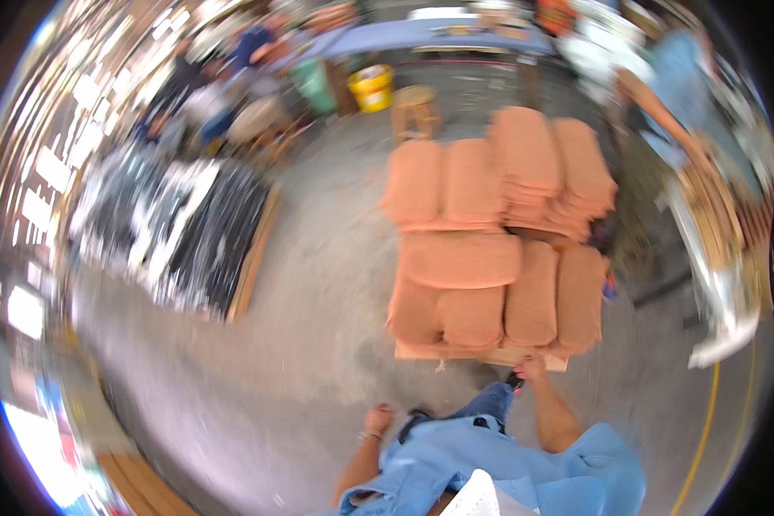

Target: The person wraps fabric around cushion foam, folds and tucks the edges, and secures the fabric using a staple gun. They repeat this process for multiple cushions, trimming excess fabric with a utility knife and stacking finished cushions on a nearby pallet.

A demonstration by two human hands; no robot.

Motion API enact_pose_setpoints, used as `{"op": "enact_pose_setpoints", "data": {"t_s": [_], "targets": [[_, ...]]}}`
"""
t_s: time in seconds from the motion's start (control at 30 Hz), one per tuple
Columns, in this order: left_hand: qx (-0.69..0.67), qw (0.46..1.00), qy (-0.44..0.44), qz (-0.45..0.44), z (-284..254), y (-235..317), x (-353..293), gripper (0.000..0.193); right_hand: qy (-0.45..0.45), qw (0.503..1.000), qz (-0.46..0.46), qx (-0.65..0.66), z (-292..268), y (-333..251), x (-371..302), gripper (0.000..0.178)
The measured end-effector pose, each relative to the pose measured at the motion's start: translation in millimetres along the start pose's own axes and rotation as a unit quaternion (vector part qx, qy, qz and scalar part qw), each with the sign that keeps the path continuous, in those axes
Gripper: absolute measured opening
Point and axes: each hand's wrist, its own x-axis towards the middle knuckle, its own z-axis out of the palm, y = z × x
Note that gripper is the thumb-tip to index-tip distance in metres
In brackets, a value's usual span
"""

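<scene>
My left hand (379,419) hangs at my side with its fingers curled in, and nothing shows in it. Further forward is my right hand (531,366), just in front of the near edge of a pallet (533,356). Its fingers look curled together, with no object visible in them; whether it touches the edge, I cannot tell. On the pallet stand several stacks of orange-brown, round-ended cloth pads (531,292). One pad (461,260) lies crosswise over the near left stacks. The far stacks (525,155) rise behind them.
Black and clear plastic-wrapped goods (181,232) lie on a low wooden base at left. A wooden stool (415,112), a yellow bucket (371,89) and a long blue table (413,36) are beyond. At right a person (684,95) reaches toward brown boards (709,219). Others sit far left.
</scene>
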Motion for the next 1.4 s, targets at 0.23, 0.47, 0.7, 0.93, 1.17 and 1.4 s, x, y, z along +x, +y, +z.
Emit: {"op": "enact_pose_setpoints", "data": {"t_s": [0.23, 0.47, 0.7, 0.93, 1.17, 1.4], "targets": [[0.003, 0.965, 0.163, -0.203, -94.2, -97.3, -99.3, 0.044, -0.341, 0.896, -0.071, -0.277, 278.1, -24.4, -100.5, 0.022], [-0.400, 0.894, 0.085, -0.184, -121.5, -18.7, -52.5, 0.042, -0.373, 0.817, -0.026, -0.440, 393.6, -9.6, -47.0, 0.027], [-0.535, 0.699, 0.298, -0.370, -213.8, -142.5, -2.6, 0.036, -0.487, 0.689, -0.091, -0.529, 503.0, -58.8, 26.1, 0.007], [-0.534, 0.720, 0.313, -0.315, -334.5, -132.9, 120.9, 0.026, -0.362, 0.775, -0.181, -0.485, 635.9, -222.5, 41.7, 0.016], [-0.059, 0.971, 0.170, -0.158, -391.2, -117.9, 300.8, 0.037, -0.282, 0.895, -0.185, -0.293, 723.4, -363.8, 73.0, 0.021], [0.097, 0.994, -0.056, -0.015, -507.0, -106.5, 466.6, 0.041, -0.208, 0.740, -0.263, -0.584, 683.2, -389.4, 170.3, 0.012]]}}
